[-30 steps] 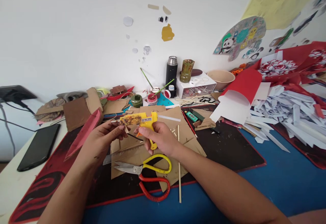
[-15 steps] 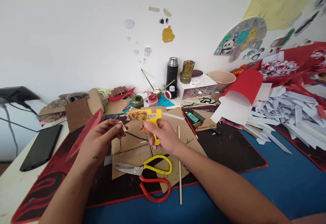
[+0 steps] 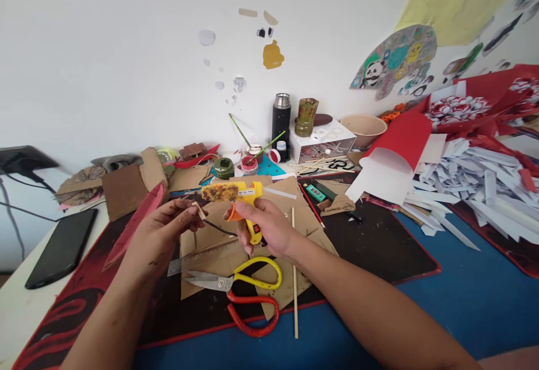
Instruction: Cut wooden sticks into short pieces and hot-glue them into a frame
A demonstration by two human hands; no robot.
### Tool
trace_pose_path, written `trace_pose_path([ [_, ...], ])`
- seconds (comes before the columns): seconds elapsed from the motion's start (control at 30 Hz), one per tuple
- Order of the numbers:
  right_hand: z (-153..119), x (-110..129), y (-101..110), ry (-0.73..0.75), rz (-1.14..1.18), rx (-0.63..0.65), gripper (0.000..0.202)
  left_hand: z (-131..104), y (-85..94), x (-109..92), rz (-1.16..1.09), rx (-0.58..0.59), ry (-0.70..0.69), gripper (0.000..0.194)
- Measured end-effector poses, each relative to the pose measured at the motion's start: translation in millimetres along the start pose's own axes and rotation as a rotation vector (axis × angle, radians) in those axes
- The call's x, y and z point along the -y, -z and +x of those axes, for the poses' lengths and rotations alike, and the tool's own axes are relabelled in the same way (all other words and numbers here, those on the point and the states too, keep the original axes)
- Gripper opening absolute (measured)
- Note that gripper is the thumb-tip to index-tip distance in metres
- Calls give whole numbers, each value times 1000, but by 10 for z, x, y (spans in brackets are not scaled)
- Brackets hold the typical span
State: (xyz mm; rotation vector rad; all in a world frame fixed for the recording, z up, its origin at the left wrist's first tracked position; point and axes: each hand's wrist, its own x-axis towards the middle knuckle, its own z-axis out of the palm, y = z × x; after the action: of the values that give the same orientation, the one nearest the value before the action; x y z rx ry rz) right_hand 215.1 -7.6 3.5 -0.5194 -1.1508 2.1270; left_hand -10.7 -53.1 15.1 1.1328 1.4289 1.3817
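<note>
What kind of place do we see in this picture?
Probably a small craft workspace, judging by the yellow glue gun, the scissors and the open paint jars.

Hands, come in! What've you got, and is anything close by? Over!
Right hand: gripping yellow glue gun. Left hand: pinching small pale piece. Scissors: close by, partly over cardboard.

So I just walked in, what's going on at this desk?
A person's right hand grips a yellow glue gun, with a clear glue stick sticking out of its back. The left hand pinches a short pale stick just below the gun's front end, apart from it. Nearer the person, scissors with one yellow and one red handle lie beside a longer wooden stick.
</note>
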Motion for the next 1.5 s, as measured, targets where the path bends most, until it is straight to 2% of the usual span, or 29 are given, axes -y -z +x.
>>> trace_pose_path([
  [0.13, -25, 39, -5, -52, 25, 79, 66, -11, 0, -17, 8, 13, -8, 32],
  [0.27, -41, 46, 1, -86, 56, 96, 65, -17, -12, -37, -2, 13, 1, 35],
  [0.5, -24, -3, -8, -9, -21, 41, 52, 0, -5, -15, 4, -5, 12, 46],
  [0.7, -20, 38, -44, 15, -196, -128, 51, 9, -24, -32, -4, -8, -24, 47],
  [0.83, -37, 36, -71, 35, -282, -185, 49, 9, -30, -38, -19, -33, -24, 48],
  [1.03, -46, -14, -73, 25, -375, -211, 45, -6, -8, -46, -39, -78, -48, 46],
  [1.5, -61, -57, -46, 43, -413, -206, 43, -28, -37, -90, 0, -105, -78, 38],
])
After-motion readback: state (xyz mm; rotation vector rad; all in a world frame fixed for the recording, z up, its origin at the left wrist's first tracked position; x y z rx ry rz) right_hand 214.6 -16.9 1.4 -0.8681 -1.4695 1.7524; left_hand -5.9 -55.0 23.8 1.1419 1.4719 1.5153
